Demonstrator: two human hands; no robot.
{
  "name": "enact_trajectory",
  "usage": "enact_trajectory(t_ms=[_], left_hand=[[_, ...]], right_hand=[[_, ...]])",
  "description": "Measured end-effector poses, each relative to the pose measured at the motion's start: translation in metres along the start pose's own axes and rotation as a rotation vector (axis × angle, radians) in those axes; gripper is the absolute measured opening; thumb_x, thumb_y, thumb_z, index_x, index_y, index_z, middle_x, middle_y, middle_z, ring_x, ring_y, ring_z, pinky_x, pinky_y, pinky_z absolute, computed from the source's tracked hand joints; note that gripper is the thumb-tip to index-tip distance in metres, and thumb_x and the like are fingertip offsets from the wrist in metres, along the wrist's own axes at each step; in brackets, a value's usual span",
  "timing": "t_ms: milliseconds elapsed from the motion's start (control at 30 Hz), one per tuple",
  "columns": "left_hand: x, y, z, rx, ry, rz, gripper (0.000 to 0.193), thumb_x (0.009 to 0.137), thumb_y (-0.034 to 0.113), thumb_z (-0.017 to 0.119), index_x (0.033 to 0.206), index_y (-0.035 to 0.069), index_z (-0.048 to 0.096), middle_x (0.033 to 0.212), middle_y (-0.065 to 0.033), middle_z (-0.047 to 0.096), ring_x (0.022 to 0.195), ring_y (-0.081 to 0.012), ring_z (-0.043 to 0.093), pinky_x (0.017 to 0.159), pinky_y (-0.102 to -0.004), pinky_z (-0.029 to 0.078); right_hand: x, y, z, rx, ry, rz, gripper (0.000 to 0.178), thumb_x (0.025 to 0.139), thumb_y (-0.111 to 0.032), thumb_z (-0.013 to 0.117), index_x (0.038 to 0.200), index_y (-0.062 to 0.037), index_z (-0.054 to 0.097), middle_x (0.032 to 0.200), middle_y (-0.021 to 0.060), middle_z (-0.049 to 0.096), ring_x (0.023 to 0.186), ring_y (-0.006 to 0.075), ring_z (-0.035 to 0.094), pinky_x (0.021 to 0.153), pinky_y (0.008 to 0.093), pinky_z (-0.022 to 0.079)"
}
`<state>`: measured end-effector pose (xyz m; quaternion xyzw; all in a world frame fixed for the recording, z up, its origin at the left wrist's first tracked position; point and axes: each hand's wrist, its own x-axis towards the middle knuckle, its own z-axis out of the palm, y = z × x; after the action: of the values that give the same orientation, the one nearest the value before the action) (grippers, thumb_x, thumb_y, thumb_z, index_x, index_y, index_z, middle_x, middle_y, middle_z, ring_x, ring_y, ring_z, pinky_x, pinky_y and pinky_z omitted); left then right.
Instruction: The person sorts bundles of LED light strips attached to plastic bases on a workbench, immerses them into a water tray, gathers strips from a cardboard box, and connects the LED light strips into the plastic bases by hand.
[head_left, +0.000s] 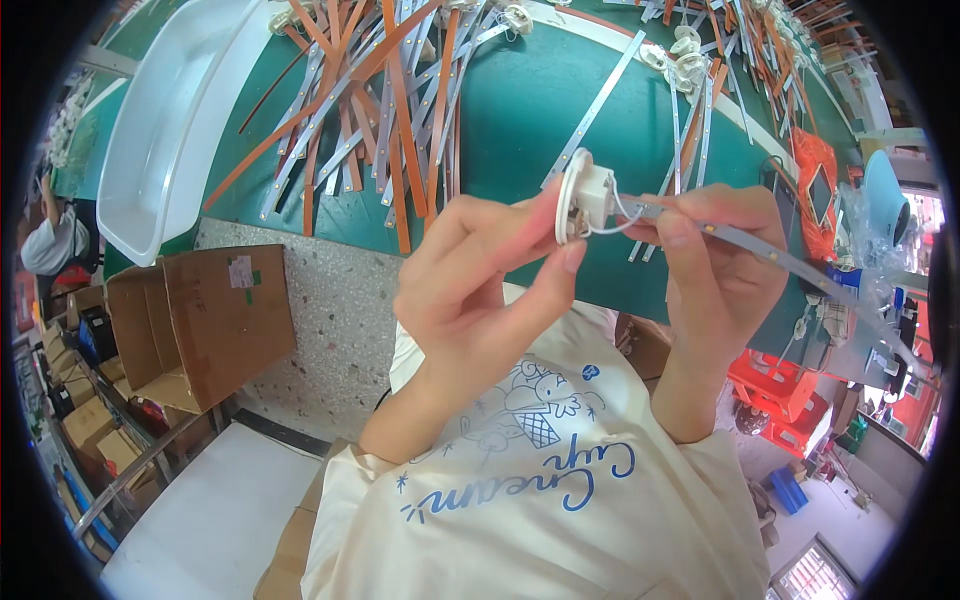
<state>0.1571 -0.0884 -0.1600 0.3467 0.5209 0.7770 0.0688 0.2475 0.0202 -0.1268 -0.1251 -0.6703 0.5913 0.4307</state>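
Observation:
In front of my chest, my left hand [470, 270] pinches a round white plastic fitting [570, 200] by its edge, thumb below and fingers above. A boxy white block juts from the fitting's right side. Thin white wires [630, 222] loop from it toward a narrow silver LED strip [765, 248]. The thumb and fingers of my right hand [725, 265] are closed on that strip near its wired end; its other end runs off to the lower right. Behind the fitting, another LED strip [605, 95] lies slanted on the green table [510, 120].
A pile of orange-brown and silver strips [390, 110] covers the table's left part, beside a white plastic tub [165, 140]. More strips with white fittings [690, 70] lie at the far right. A cardboard box [235, 320] and red crates [770, 385] stand below. Another person [55, 240] is at far left.

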Motion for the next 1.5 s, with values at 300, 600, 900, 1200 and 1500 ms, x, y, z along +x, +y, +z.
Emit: enact_trajectory(t_ms=[300,600,900,1200,1500], left_hand=[[0.002,-0.013,0.004,0.129,-0.003,0.101,0.038,0.062,-0.011,0.070,0.099,-0.003,0.063,0.080,-0.0098,0.059,0.070,-0.0153,0.061,0.064,-0.0236,0.052],[-0.011,-0.050,-0.011,0.613,-0.371,-0.149,0.066,0.066,0.016,0.073,0.126,0.008,0.045,0.110,-0.0125,0.050,0.097,-0.0306,0.051,0.080,-0.0361,0.043],[-0.026,-0.056,-0.012,0.725,-0.522,-0.189,0.020,0.073,0.005,0.063,0.091,0.006,0.054,0.091,-0.0093,0.057,0.083,-0.0280,0.056,0.068,-0.0370,0.044],[-0.032,-0.031,-0.025,0.257,-0.653,-0.383,0.023,0.075,0.005,0.062,0.094,0.003,0.049,0.087,-0.0140,0.058,0.078,-0.0288,0.059,0.068,-0.0328,0.047],[-0.033,-0.026,-0.027,0.185,-0.794,-0.336,0.024,0.079,0.011,0.060,0.101,0.004,0.053,0.088,-0.0124,0.057,0.076,-0.0256,0.058,0.067,-0.0316,0.048]], right_hand=[[0.001,0.014,-0.009,0.120,-0.037,0.075,0.013,0.080,0.009,0.057,0.090,0.0053,0.051,0.089,0.0152,0.059,0.079,0.0198,0.063,0.070,0.0283,0.055],[0.048,0.065,-0.061,-0.136,-0.123,0.302,0.014,0.082,-0.001,0.058,0.095,0.0042,0.058,0.090,0.0125,0.060,0.081,0.0208,0.063,0.073,0.0312,0.053],[0.109,0.098,-0.067,-0.611,-0.513,-0.023,0.017,0.082,0.000,0.055,0.098,-0.0019,0.061,0.105,0.0079,0.060,0.098,0.0156,0.057,0.083,0.0258,0.048],[0.149,0.112,-0.045,-0.903,-0.566,-0.405,0.018,0.080,0.000,0.057,0.097,-0.0041,0.058,0.102,0.0079,0.060,0.093,0.0227,0.060,0.079,0.0298,0.047],[0.222,0.113,-0.046,-1.116,-0.616,-0.660,0.020,0.082,-0.004,0.055,0.101,-0.0076,0.054,0.101,0.0093,0.056,0.092,0.0287,0.057,0.075,0.0340,0.048]])
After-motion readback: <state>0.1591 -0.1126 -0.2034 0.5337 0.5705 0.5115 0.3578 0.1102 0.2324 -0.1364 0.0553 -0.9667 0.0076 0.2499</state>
